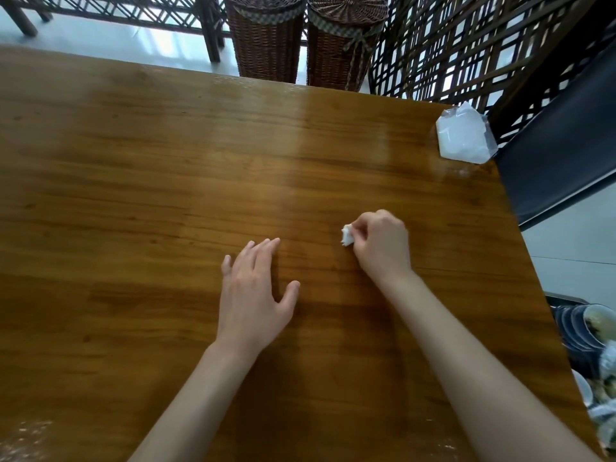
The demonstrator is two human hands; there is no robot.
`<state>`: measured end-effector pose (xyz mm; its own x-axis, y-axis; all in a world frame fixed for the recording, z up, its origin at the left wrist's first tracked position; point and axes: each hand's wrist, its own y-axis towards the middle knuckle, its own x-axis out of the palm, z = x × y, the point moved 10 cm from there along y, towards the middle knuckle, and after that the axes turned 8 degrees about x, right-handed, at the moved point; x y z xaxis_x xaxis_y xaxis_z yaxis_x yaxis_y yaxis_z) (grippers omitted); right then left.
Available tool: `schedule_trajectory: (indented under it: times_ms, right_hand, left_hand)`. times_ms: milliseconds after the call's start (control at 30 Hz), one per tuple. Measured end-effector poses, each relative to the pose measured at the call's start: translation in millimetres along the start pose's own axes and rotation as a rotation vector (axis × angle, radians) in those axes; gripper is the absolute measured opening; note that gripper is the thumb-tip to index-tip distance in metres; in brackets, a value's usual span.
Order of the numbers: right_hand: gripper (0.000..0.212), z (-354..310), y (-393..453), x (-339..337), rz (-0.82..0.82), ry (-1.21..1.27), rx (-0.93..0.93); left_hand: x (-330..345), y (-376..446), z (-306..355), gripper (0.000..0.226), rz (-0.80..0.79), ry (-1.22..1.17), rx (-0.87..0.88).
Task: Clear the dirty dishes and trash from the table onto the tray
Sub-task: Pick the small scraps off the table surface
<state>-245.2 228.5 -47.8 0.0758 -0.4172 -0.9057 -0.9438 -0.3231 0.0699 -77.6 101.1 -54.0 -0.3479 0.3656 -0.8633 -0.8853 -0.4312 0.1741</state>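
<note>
My right hand (pixel 383 243) rests on the wooden table (pixel 166 178), its fingers closed on a small crumpled white tissue (pixel 347 237) that sticks out to the left of the fist. My left hand (pixel 255 293) lies flat on the table beside it, fingers spread and holding nothing. At the lower right, off the table's edge, a dark tray (pixel 563 300) carries stacked dark blue dishes (pixel 580 331), a bowl with food remains (pixel 600 323) and crumpled tissues (pixel 608 358).
A clear plastic pack of white napkins (pixel 465 135) sits at the table's far right corner. Two wicker baskets (pixel 300 45) stand beyond the far edge, beside a dark lattice screen (pixel 466 45). A dark chair (pixel 563 151) is at the right.
</note>
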Motion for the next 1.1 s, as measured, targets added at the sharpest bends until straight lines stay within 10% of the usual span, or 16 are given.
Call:
schedule_trajectory:
  times_ms: [667,1100]
  right_hand:
    - [0.014,-36.5,-72.4,10.5,-0.172,0.119,-0.245]
    - [0.019,182.2,-58.7,-96.9,0.195,-0.086,0.408]
  left_hand:
    - [16.5,-10.5,30.6,0.057,-0.019,-0.041,0.045]
    - [27.4,-38.2,58.3,0.063,-0.082,-0.031,0.114]
